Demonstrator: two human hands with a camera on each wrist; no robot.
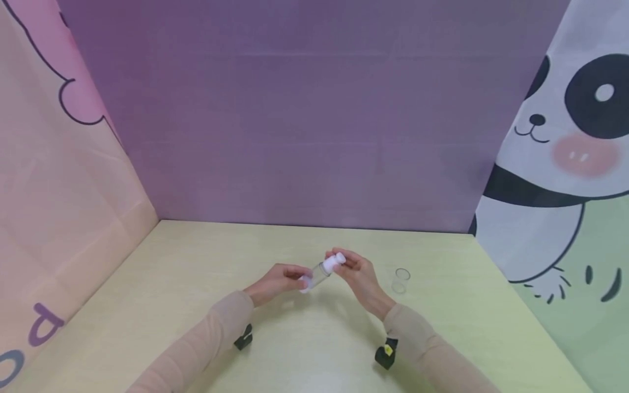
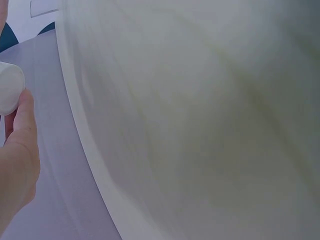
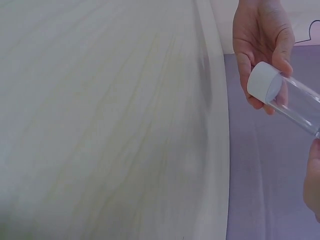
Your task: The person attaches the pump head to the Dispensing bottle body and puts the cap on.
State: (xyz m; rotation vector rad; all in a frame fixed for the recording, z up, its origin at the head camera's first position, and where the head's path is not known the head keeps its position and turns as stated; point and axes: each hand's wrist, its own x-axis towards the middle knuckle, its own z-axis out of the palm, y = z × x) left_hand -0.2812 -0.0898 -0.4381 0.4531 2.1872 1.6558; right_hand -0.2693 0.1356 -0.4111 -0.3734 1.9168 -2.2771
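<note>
A slim clear bottle with a white base and a white pump top is held tilted above the table, its top up and to the right. My left hand grips the white base between thumb and fingers. At the other end, the fingers and thumb of my right hand pinch the pump top. Only an edge of the right hand shows in the right wrist view. A clear cap stands on the table to the right of my right hand.
The pale wooden table reaches back to a purple cloth wall. Printed side panels stand left and right, the right one with a panda. Black wrist mounts hang by both sleeves.
</note>
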